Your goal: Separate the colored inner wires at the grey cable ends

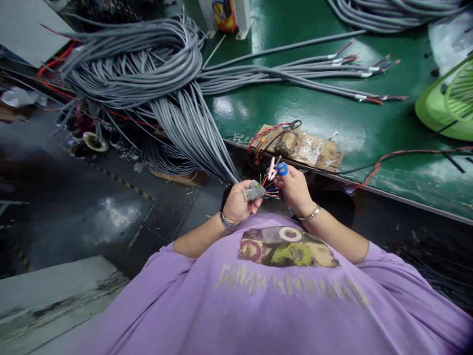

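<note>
My left hand point(239, 201) is closed round the end of a grey cable point(254, 193), whose stripped coloured wires point(269, 190) fan out to the right. My right hand point(293, 188) is pinched on those wires, with a blue finger cot point(282, 169) on one fingertip and a pale pink one point(272, 167) on another. Both hands are held just in front of my chest, below the front edge of the green bench point(332, 123). A bracelet sits on each wrist.
A large bundle of grey cables point(148, 74) hangs off the bench's left end. More cables with stripped ends point(351, 64) lie across the bench. A taped cardboard block with wires point(303, 148) sits at the edge. A green fan point(449, 98) stands at right.
</note>
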Motion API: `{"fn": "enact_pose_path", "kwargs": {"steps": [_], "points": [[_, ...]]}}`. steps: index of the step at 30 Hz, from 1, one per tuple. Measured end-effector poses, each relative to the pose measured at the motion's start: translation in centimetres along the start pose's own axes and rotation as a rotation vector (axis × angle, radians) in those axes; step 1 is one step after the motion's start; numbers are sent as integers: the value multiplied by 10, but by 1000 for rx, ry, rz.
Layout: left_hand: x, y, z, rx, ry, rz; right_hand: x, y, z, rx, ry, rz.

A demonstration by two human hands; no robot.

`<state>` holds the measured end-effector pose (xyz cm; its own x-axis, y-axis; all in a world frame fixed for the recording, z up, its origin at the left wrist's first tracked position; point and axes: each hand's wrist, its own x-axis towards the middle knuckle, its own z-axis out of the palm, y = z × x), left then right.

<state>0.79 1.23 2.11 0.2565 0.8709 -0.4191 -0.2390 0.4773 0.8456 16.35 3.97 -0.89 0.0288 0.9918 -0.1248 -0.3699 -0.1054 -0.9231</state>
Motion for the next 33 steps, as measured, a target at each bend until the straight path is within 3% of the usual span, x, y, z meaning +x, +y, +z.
{"fn": "enact_pose_path", "kwargs": {"steps": [3, 7, 9, 16, 23, 29, 33], "points": [[2, -2, -3, 12, 9, -14, 0, 1, 4, -10, 53, -25], [4, -3, -3, 18, 2, -16, 2, -4, 11, 179, -48, 181], [5, -3, -2, 18, -4, -12, 3, -7, 15, 246, -32, 239], [5, -4, 1, 55, -6, -24, 3, -12, 19, 290, 29, 262], [2, -6, -1, 69, 3, -7, 0, -10, 15, 289, -26, 313], [-5, -1, -4, 82, -7, -4, 3, -10, 7, 282, -151, 346], [-3, 8, -2, 92, -74, -25, 1, -12, 4, 287, -129, 302]]}}
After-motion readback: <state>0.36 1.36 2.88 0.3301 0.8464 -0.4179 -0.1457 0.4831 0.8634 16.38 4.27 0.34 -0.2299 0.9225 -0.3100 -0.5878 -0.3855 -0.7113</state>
